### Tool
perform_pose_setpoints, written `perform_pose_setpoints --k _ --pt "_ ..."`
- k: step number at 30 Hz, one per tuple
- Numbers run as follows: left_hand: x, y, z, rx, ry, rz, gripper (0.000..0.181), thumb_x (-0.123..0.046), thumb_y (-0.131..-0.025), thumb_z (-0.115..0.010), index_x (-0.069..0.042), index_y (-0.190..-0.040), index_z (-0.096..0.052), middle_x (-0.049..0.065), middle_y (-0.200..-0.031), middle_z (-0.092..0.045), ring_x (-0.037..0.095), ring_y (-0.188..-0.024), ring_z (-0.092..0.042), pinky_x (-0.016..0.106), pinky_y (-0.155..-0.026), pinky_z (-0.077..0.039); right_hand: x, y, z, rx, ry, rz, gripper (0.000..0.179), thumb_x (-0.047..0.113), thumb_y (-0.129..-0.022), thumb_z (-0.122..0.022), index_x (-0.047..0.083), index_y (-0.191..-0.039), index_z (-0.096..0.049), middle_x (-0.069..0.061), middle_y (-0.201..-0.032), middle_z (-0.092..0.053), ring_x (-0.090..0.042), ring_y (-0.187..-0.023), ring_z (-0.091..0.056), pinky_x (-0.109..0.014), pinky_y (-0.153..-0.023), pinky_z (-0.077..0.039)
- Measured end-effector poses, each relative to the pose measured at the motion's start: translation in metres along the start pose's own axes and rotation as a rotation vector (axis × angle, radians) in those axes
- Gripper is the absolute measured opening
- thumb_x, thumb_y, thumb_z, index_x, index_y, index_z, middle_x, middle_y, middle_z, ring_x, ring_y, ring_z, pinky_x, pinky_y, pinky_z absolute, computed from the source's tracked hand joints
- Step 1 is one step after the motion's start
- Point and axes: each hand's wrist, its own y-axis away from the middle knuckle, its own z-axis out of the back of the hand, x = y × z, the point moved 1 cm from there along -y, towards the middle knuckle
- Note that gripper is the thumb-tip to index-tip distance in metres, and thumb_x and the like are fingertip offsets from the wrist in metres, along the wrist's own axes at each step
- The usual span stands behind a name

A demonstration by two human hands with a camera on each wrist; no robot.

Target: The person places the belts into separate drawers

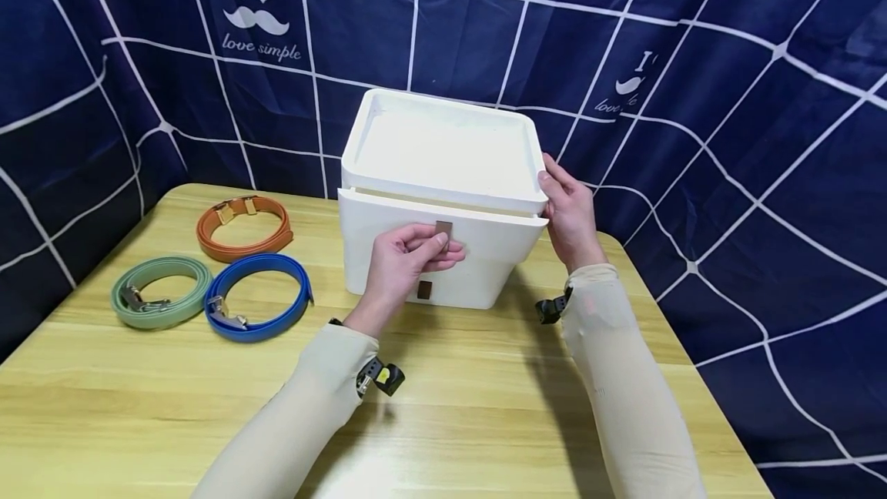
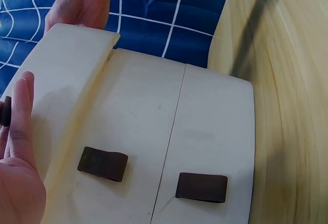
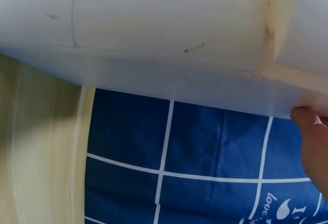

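Note:
A white box with drawers (image 1: pixel 443 141) stands on the table, its top drawer (image 1: pixel 384 214) pulled out a little. My left hand (image 1: pixel 402 260) pinches that drawer's brown pull tab (image 1: pixel 444 229) between thumb and fingers. Two lower brown tabs, the middle tab (image 2: pixel 103 163) and the bottom tab (image 2: pixel 202 187), show in the left wrist view; the lower drawers are flush. At the box's right side, my right hand (image 1: pixel 574 214) holds the upper edge, thumb near the rim and other fingers partly hidden behind. The drawer's inside is hidden.
Three coiled belts lie on the table's left: an orange belt (image 1: pixel 277 241) at the back, a green belt (image 1: pixel 162 318) and a blue belt (image 1: pixel 259 329) nearer. Dark blue curtains (image 1: pixel 360 21) with white lines surround the wooden table (image 1: pixel 173 406) at the back and sides.

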Motion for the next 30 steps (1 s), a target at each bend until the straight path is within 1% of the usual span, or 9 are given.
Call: perform_pose_setpoints --k 2,5,6,8,11,13,19,25,30 --pt "0.0 0.0009 0.0001 0.012 -0.01 -0.012 0.015 0.008 -0.093 -0.06 0.016 -0.107 -0.062 0.028 -0.092 -0.069 0.03 -0.081 -0.073 0.041 -0.077 -0.061 -0.0004 0.0001 0.0007 -0.002 0.002 0.003 0.053 0.008 -0.102 -0.053 -0.002 -0.149 -0.034 -0.012 -0.155 -0.034 -0.017 -0.119 -0.051 -0.016 -0.086 -0.051" --pt "-0.0007 0.0021 0.0 0.033 -0.034 -0.035 0.017 0.008 -0.094 -0.06 0.016 -0.108 -0.062 0.029 -0.092 -0.069 0.032 -0.083 -0.072 0.041 -0.078 -0.061 -0.0009 -0.0001 0.0013 -0.002 0.001 0.016 0.052 0.008 -0.101 -0.054 -0.003 -0.149 -0.034 -0.013 -0.154 -0.035 -0.014 -0.109 -0.054 -0.015 -0.079 -0.051" --pt "-0.001 0.0025 0.0002 0.038 -0.045 -0.041 0.017 0.008 -0.094 -0.06 0.017 -0.108 -0.062 0.029 -0.092 -0.069 0.032 -0.083 -0.072 0.041 -0.078 -0.061 -0.001 -0.0001 0.0014 -0.001 -0.002 0.019 0.052 0.008 -0.101 -0.054 -0.003 -0.148 -0.035 -0.014 -0.154 -0.035 -0.013 -0.104 -0.055 -0.015 -0.077 -0.051" --pt "-0.0016 0.0035 0.0004 0.042 -0.066 -0.052 0.016 0.008 -0.093 -0.061 0.017 -0.107 -0.062 0.029 -0.092 -0.069 0.033 -0.083 -0.072 0.04 -0.078 -0.061 -0.0015 -0.0003 0.0011 0.001 -0.005 0.022 0.052 0.008 -0.101 -0.054 -0.003 -0.148 -0.035 -0.015 -0.153 -0.036 -0.009 -0.088 -0.056 -0.013 -0.069 -0.049" --pt "-0.0024 0.005 0.0006 0.036 -0.097 -0.056 0.013 0.008 -0.093 -0.061 0.016 -0.104 -0.062 0.028 -0.091 -0.07 0.033 -0.083 -0.072 0.04 -0.077 -0.062 -0.0017 -0.0001 0.0009 -0.003 -0.009 0.017 0.051 0.008 -0.101 -0.054 -0.003 -0.148 -0.036 -0.018 -0.151 -0.038 -0.006 -0.062 -0.045 -0.011 -0.056 -0.041" --pt "-0.0028 0.0057 0.0006 0.033 -0.108 -0.059 0.011 0.009 -0.093 -0.061 0.015 -0.102 -0.062 0.027 -0.091 -0.07 0.032 -0.082 -0.072 0.039 -0.077 -0.062 -0.0013 0.0003 0.001 -0.009 -0.009 0.013 0.051 0.008 -0.101 -0.054 -0.002 -0.148 -0.037 -0.019 -0.148 -0.041 -0.007 -0.052 -0.036 -0.012 -0.05 -0.036" --pt "-0.0018 0.0052 0.0008 0.051 -0.107 -0.077 0.011 0.008 -0.093 -0.062 0.015 -0.101 -0.061 0.028 -0.092 -0.07 0.033 -0.083 -0.072 0.04 -0.077 -0.062 -0.0002 0.0004 0.0018 -0.024 -0.014 0.01 0.05 0.008 -0.101 -0.054 -0.001 -0.148 -0.039 -0.016 -0.14 -0.047 -0.007 -0.049 -0.032 -0.013 -0.047 -0.033" --pt "-0.001 0.0063 0.002 0.057 -0.096 -0.097 0.011 0.009 -0.093 -0.061 0.016 -0.101 -0.061 0.028 -0.092 -0.069 0.034 -0.083 -0.072 0.04 -0.076 -0.062 -0.0003 -0.0004 0.0 0.002 -0.02 0.005 0.051 0.008 -0.101 -0.054 -0.002 -0.149 -0.036 -0.018 -0.149 -0.041 -0.008 -0.056 -0.037 -0.012 -0.052 -0.038" --pt "0.0006 0.0075 0.0031 0.068 -0.098 -0.107 0.011 0.009 -0.092 -0.061 0.016 -0.101 -0.061 0.028 -0.092 -0.069 0.034 -0.083 -0.072 0.041 -0.077 -0.062 -0.0017 -0.0001 0.0006 -0.012 -0.015 0.003 0.051 0.008 -0.101 -0.054 -0.001 -0.148 -0.037 -0.019 -0.146 -0.043 -0.008 -0.053 -0.034 -0.013 -0.051 -0.036"
